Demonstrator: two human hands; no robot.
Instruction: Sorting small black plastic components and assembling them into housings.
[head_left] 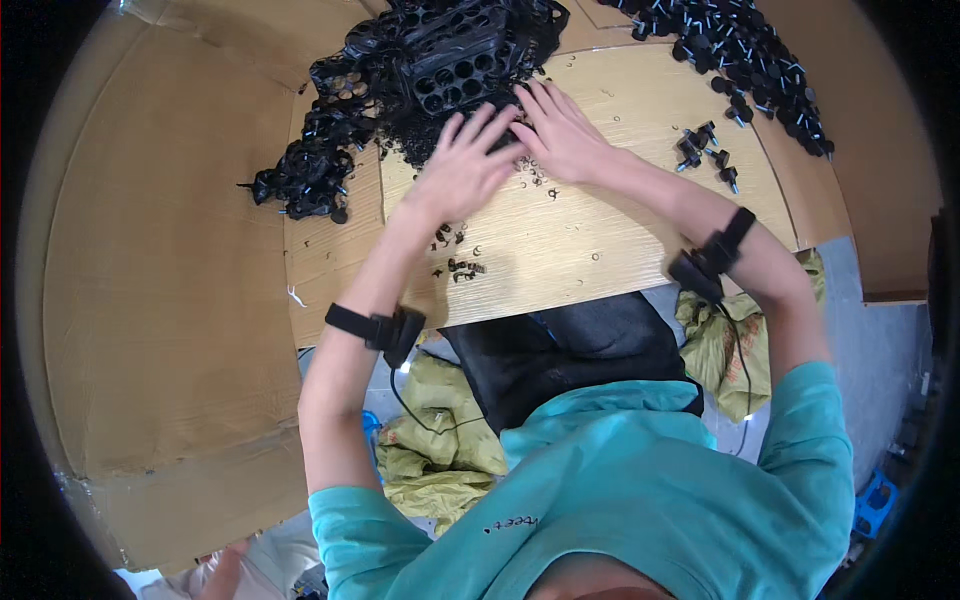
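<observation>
Wrinkled teal shirt (620,470); splayed hands (462,170) at grainy black heap (412,140).

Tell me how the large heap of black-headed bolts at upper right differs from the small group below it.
The large heap is crowded; the small group is only a handful. The large heap lies mostly on cardboard, the small group on the wooden board. Both look black-headed with metallic shanks.

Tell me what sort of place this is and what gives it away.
Probably a small workshop or factory corner for handwork: a wooden board serves as worktop between cardboard walls, with heaped black plastic parts and piled screw knobs on it.
</observation>
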